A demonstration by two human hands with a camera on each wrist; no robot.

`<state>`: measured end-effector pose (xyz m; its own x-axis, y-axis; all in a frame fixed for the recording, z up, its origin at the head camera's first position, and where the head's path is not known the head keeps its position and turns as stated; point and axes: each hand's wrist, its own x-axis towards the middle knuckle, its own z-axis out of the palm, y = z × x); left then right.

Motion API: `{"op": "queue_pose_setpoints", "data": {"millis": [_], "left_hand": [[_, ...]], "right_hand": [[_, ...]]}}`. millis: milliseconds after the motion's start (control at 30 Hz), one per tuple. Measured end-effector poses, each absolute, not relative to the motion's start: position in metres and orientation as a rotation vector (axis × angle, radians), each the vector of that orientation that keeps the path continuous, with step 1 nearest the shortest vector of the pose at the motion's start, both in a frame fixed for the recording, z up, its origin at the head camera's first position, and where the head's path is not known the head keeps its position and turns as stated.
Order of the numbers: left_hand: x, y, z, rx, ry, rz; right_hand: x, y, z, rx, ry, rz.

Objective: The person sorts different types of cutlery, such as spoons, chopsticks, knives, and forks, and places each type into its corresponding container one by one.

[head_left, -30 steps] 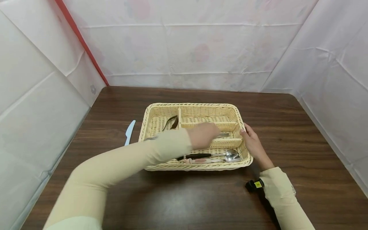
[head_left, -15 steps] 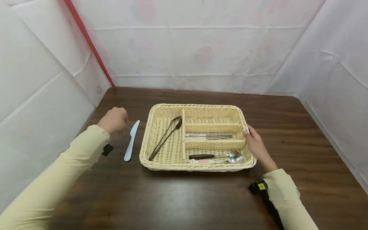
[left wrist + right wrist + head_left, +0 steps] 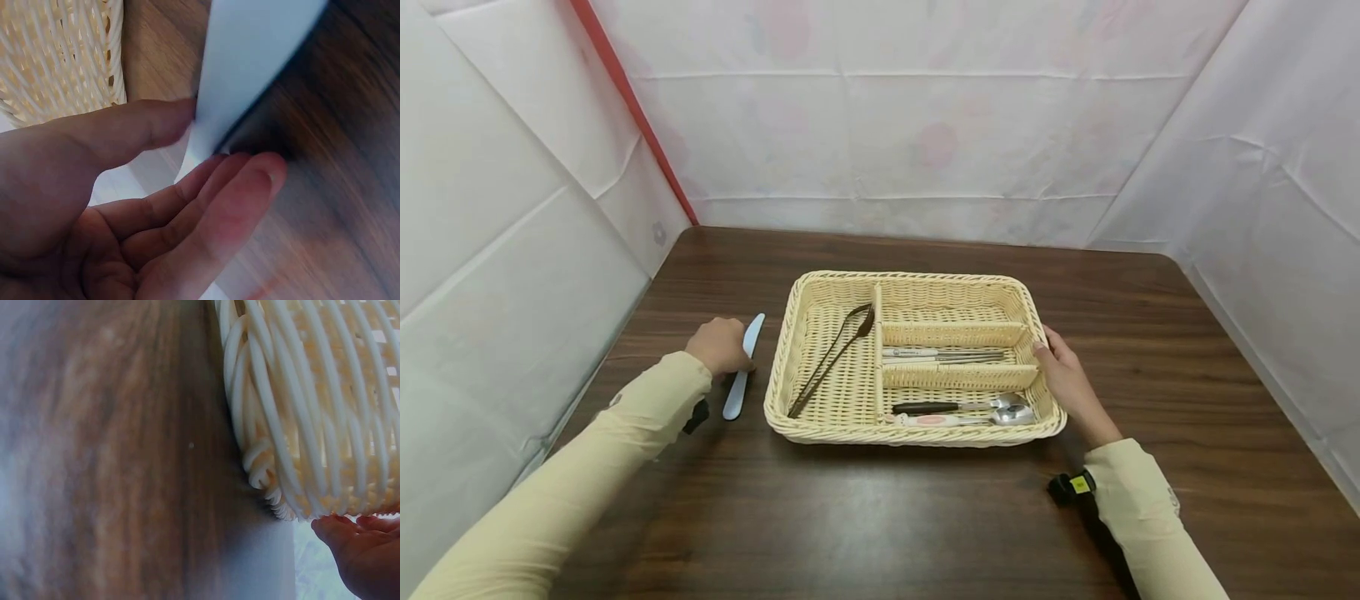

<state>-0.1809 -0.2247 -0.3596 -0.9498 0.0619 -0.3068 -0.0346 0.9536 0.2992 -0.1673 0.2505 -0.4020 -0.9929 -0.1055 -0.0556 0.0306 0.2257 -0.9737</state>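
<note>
A pale blue knife (image 3: 734, 398) lies on the table to the left of a cream wicker basket (image 3: 831, 433). My left hand (image 3: 718, 344) is over its middle, and in the left wrist view the thumb and the curled fingers (image 3: 234, 215) pinch the knife (image 3: 250, 59) from both sides. At the basket's right end my right hand (image 3: 1063, 375) grips the rim, thumb on top; its fingers are partly hidden behind the wicker. Dark tongs (image 3: 865, 325) lie slanted in the basket's left compartment.
Slender white-handled metal utensils (image 3: 910, 353) lie in the middle right compartment. Two spoons, one black-handled (image 3: 925, 408) and one white-handled (image 3: 1011, 415), lie in the front one. White sheets (image 3: 925, 150) hang around the brown table (image 3: 880, 517).
My left hand has swung from over the basket out to the left, then come down and right onto the knife. The right hand has kept its grip on the basket.
</note>
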Motion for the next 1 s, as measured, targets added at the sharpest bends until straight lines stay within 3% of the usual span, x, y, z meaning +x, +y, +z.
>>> {"op": "queue_pose_setpoints", "data": {"millis": [433,1000], "left_hand": [[-0.183,-0.233,-0.353,0.023,2.731,0.539],[-0.195,-0.200,-0.280,0.317,2.965,0.298]], "right_hand": [[-0.168,0.251,-0.400,-0.085,2.419,-1.833],[-0.168,0.251,-0.402,-0.065,2.399,-1.849]]}}
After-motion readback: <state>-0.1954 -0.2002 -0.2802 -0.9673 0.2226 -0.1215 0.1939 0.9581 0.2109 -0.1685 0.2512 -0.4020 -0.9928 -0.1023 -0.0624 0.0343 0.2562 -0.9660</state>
